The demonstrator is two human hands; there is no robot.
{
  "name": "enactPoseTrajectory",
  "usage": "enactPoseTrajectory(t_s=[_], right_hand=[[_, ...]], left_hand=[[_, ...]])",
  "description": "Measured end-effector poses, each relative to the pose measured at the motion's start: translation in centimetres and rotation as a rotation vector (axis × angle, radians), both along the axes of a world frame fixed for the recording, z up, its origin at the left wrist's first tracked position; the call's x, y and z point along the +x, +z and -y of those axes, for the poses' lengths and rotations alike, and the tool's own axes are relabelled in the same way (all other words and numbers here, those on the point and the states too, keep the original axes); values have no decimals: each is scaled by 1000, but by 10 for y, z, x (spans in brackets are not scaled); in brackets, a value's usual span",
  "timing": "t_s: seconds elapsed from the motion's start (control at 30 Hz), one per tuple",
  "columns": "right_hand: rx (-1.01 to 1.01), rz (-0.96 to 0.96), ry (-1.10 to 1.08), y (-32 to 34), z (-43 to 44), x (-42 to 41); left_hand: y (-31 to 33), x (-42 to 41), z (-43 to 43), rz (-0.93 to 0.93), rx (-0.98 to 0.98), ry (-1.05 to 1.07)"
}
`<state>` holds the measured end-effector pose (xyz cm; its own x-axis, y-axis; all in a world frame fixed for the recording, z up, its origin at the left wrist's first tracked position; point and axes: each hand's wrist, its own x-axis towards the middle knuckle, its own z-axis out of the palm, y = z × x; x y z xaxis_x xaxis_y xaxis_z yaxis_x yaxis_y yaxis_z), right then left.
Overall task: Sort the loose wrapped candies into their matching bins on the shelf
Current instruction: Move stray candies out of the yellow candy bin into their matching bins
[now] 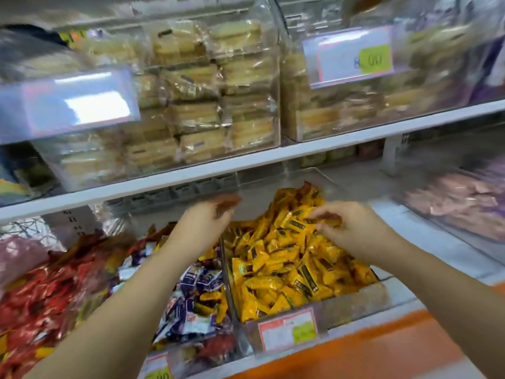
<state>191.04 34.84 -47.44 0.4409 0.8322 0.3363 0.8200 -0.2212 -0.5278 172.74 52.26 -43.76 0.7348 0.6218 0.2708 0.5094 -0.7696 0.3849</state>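
Observation:
A clear bin [355,305] on the lower shelf is heaped with yellow wrapped candies [287,269]. My right hand [352,228] reaches over the top of this heap, its fingers curled down among the yellow wrappers; whether they pinch one I cannot tell. My left hand [207,222] hovers over the bin's left wall and holds a reddish-brown wrapped candy [228,202] in its fingertips, blurred by motion. Left of the yellow bin lies a mixed pile of purple-white candies [194,299] with some yellow and red ones among them.
Red wrapped candies [35,302] fill the far left. A bin of pink wrapped sweets [459,203] stands at the right. The upper shelf [273,157] carries clear lidded boxes of pale wafer packs [196,110]. Price tags [289,329] hang on the bin fronts.

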Motion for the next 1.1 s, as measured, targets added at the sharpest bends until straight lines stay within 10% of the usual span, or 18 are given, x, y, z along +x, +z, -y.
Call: enactPoseTrajectory(t_s=[0.43,0.7,1.1], right_hand=[[-77,19,193,-22,-25,12],[-22,2,222,-26,-26,16],[20,25,270,-26,-63,-17]], left_hand=[[-31,94,-66,-786,39,-159],[-18,88,-62,-965,88,-98],[11,41,-78,-315,-19,-246]])
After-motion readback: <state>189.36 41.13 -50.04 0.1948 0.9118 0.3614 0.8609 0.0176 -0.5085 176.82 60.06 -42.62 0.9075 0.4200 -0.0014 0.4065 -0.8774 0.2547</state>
